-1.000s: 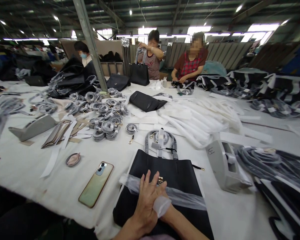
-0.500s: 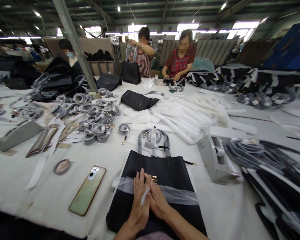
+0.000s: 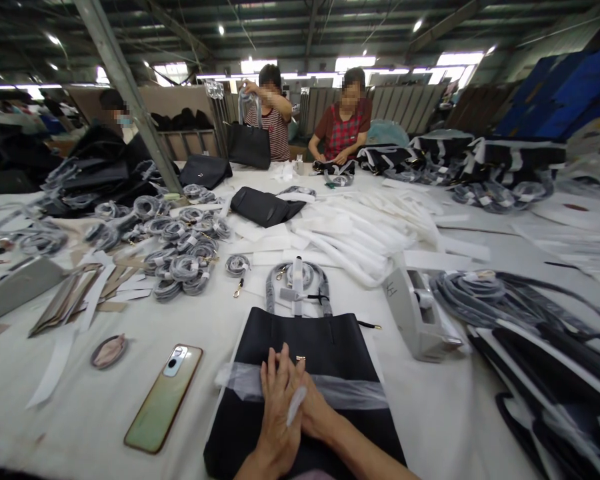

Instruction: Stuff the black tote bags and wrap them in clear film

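A black handbag (image 3: 325, 340) lies flat in front of me, its plastic-wrapped handles (image 3: 324, 283) pointing away. Across its front runs a translucent white strip (image 3: 350, 392). My left hand (image 3: 279, 407) rests over the middle of the bag with fingers stretched out. Beneath and against it lies my right hand (image 3: 317, 410), its fingers mostly hidden. A small whitish piece (image 3: 296, 405) shows at the left hand, by the thumb side; whether it is stuck or held I cannot tell. Just beyond the fingertips is the gold clasp (image 3: 301, 359).
To the right stand a grey tape dispenser (image 3: 405, 313) and wrapped straps (image 3: 470, 290). A phone (image 3: 163, 400) and small round dish (image 3: 109, 351) lie left, beyond them coiled straps (image 3: 185, 267). White foam strips (image 3: 350, 233) spread farther back. Two co-workers (image 3: 343, 127) handle bags across the table.
My view has shifted slightly, so most things sit a little farther left. My left hand now covers more of the right hand, and both remain on the bag.
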A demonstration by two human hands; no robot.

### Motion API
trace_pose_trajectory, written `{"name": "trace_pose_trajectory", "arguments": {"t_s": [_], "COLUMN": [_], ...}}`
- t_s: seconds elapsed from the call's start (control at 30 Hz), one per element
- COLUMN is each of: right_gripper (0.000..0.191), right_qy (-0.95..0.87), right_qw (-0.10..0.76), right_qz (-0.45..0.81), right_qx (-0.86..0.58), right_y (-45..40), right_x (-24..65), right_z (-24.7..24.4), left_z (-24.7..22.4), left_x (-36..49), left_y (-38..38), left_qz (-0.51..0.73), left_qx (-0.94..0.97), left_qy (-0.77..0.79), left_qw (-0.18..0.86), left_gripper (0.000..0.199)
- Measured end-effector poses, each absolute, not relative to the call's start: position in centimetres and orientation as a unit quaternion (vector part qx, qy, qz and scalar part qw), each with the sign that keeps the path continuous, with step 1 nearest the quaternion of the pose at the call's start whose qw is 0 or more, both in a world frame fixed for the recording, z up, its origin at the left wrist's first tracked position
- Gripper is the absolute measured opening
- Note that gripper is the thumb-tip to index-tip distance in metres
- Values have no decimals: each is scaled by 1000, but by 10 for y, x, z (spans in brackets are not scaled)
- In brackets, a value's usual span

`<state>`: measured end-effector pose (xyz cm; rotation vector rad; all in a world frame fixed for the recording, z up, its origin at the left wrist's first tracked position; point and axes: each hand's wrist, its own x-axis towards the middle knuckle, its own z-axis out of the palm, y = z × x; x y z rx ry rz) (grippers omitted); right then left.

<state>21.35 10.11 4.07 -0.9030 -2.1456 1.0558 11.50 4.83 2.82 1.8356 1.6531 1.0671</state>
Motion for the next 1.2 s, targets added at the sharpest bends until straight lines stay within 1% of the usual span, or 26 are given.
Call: {"name": "trace_pose_trajectory", "arguments": {"t_s": [0.03, 0.13, 0.23, 0.3, 0.4, 0.47, 0.57, 0.63, 0.73, 0.83, 1.0, 1.1, 1.2], "right_gripper": [50, 41, 36, 37, 43, 49, 55, 55, 51, 41, 40, 37, 35], "right_qy": [-787, -707, -609, -522, -432, -444, -505, -539, -583, -622, -680, -692, -690], "right_qw": [301, 376, 435, 468, 501, 478, 383, 327, 277, 263, 245, 241, 237], "right_qz": [418, 456, 480, 507, 513, 497, 494, 482, 425, 383, 343, 334, 331], "right_qx": [-339, -388, -458, -502, -548, -572, -595, -608, -635, -630, -601, -593, -599], "right_y": [100, 95, 93, 95, 95, 91, 79, 74, 74, 78, 76, 71, 70], "right_x": [213, 207, 205, 209, 231, 250, 271, 275, 271, 268, 277, 283, 287], "right_z": [37, 32, 36, 45, 62, 75, 90, 94, 91, 83, 70, 65, 62], "left_z": [29, 25, 20, 20, 25, 29, 32, 32, 32, 33, 29, 27, 26], "left_x": [114, 113, 114, 116, 121, 126, 133, 136, 138, 138, 134, 128, 120], "left_y": [48, 47, 46, 46, 48, 50, 52, 53, 53, 53, 51, 46, 42], "left_qz": [378, 365, 343, 309, 250, 220, 186, 172, 160, 148, 132, 121, 112], "left_qx": [662, 655, 659, 673, 697, 711, 721, 720, 718, 727, 745, 779, 819], "left_qy": [604, 611, 625, 636, 649, 655, 663, 671, 677, 671, 653, 615, 559], "left_qw": [233, 254, 239, 218, 172, 130, 72, 46, 18, 2, -22, -31, -53], "left_gripper": [47, 49, 49, 49, 52, 56, 68, 72, 73, 76, 74, 75, 69]}}
